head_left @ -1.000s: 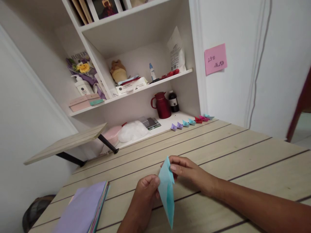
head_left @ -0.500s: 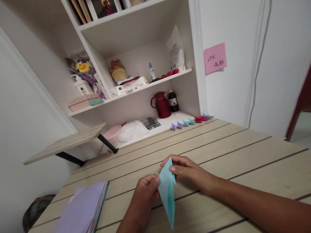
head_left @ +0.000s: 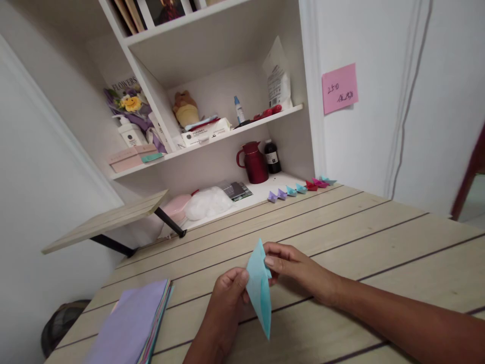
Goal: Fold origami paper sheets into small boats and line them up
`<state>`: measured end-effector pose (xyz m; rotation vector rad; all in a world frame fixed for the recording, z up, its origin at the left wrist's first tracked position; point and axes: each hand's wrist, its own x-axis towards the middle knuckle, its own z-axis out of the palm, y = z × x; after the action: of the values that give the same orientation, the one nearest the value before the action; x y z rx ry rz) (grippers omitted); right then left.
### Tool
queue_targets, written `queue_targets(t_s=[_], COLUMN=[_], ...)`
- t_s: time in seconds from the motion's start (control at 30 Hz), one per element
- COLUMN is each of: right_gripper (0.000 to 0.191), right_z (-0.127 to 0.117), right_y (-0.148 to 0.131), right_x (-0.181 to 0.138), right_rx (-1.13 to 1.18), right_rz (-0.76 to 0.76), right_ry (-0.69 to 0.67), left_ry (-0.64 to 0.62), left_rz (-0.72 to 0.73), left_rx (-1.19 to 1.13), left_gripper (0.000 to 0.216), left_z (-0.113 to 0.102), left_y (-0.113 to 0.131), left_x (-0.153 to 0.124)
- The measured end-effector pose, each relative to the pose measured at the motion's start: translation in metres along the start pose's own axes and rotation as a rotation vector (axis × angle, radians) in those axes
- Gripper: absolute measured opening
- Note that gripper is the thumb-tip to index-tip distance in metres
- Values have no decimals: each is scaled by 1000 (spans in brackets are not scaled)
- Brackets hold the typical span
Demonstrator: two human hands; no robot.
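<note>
Your left hand [head_left: 227, 298] and right hand [head_left: 297, 268] pinch creased, matte turquoise paper [head_left: 256, 283] between thumb and fingers, its elongated diamond form tapering below them to a point.

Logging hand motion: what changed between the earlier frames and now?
The pointed turquoise folded-paper piece has tilted slightly, its lower tip higher in view. Left hand and right hand both kept hold; nothing was released. The purple-topped paper stack and row of small coloured folded-paper shapes stayed put.
</note>
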<state>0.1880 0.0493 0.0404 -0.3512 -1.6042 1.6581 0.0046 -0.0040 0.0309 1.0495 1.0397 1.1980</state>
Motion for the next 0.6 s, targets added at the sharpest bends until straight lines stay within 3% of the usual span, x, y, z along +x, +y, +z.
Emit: queue_targets(t_s=[0.27, 0.6], right_gripper=[35, 39], right_z=[4, 5], right_y=[0, 6], right_x=[-4, -1], right_rx=[132, 108], right_rz=[41, 56], right_ry=[-166, -102], left_ry=[-10, 43], left_rz=[80, 89], left_rx=[-155, -202], left_gripper=[24, 29], left_z=[-2, 0], left_y=[-5, -6], left_x=[5, 5])
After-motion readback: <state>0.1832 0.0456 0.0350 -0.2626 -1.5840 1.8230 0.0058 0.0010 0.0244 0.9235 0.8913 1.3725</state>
